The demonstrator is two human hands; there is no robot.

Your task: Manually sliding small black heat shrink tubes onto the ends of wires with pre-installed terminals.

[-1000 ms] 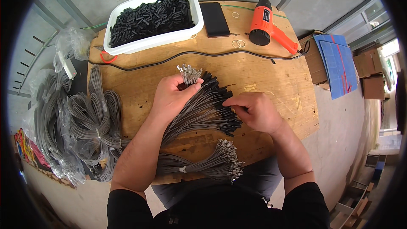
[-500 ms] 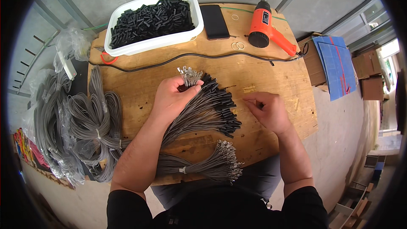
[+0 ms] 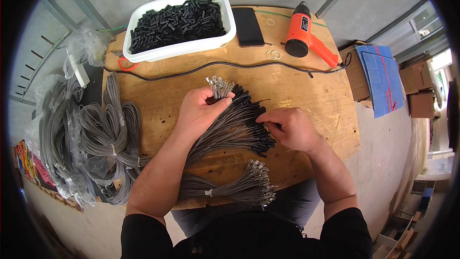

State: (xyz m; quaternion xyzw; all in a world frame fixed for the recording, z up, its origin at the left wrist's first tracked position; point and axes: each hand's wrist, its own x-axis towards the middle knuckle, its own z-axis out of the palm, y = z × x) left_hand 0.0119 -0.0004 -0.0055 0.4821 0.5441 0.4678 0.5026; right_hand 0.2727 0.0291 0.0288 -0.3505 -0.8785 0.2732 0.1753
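My left hand [image 3: 201, 110] is closed round one end of a bundle of thin grey wires [image 3: 215, 136]. Bare metal terminals [image 3: 220, 86] stick up above its fingers. To the right, other wires of the bundle fan out and end in black sleeves [image 3: 258, 132]. My right hand [image 3: 293, 128] is at the right edge of these sleeves, thumb and forefinger pinched together. Whatever lies between those fingertips is too small or hidden to name. Nearer to me rests a second tied bundle of grey wires [image 3: 230, 187], its metal terminals bare.
At the back a white tub [image 3: 179, 53] holds many short black tubes, beside a black phone [image 3: 250, 26] and an orange heat gun [image 3: 306, 36]. A black cord [image 3: 211, 63] crosses the wooden table. Coiled grey wires [image 3: 108, 134] lie at the left, with pale rubber bands [image 3: 273, 54] farther back.
My right hand has moved left, from beside the bundle to the black sleeves. My left hand keeps its hold on the wires. The whole view has shifted slightly.
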